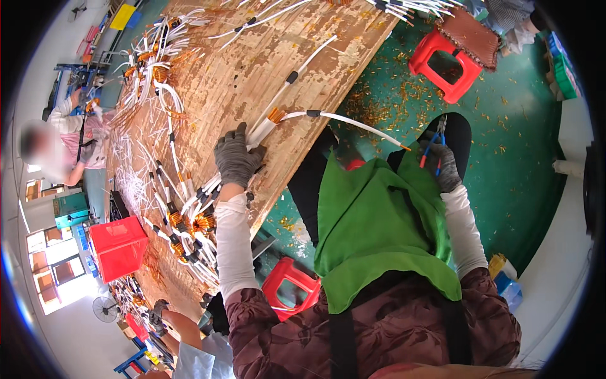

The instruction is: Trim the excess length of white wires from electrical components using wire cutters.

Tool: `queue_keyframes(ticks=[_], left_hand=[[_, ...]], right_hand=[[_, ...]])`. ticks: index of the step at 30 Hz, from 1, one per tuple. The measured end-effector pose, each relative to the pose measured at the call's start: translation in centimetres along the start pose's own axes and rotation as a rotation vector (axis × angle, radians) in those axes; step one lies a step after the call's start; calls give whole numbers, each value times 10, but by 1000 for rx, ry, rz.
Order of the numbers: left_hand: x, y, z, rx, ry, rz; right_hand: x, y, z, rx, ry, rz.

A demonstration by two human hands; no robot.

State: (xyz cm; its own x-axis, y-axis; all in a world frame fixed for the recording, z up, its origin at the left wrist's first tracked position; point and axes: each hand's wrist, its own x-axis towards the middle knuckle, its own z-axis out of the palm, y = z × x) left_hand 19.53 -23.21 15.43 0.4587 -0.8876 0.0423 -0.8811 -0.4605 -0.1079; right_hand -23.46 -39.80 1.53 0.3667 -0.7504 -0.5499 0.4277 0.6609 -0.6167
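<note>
White sleeved cables (328,117) with bared copper ends, lying across the worn wooden bench (240,82) and overhanging its edge, pinned there under the gloved left hand (235,158), while the gloved right hand (445,169) grips blue-handled cutters (435,142) over the green apron (372,227).

Grey knit gloves on the left hand (236,156) and right hand (445,167), white sleeve covers, green apron, dark patterned maroon top.
</note>
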Motion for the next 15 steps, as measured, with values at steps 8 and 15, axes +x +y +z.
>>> queue_keyframes(ticks=[8, 15], left_hand=[[-14, -19, -6, -32, -223, 119], [-17, 30, -30, -176, 136, 308]], right_hand=[[-5, 2, 8, -137, 74, 41], [-19, -3, 31, -154, 70, -23]])
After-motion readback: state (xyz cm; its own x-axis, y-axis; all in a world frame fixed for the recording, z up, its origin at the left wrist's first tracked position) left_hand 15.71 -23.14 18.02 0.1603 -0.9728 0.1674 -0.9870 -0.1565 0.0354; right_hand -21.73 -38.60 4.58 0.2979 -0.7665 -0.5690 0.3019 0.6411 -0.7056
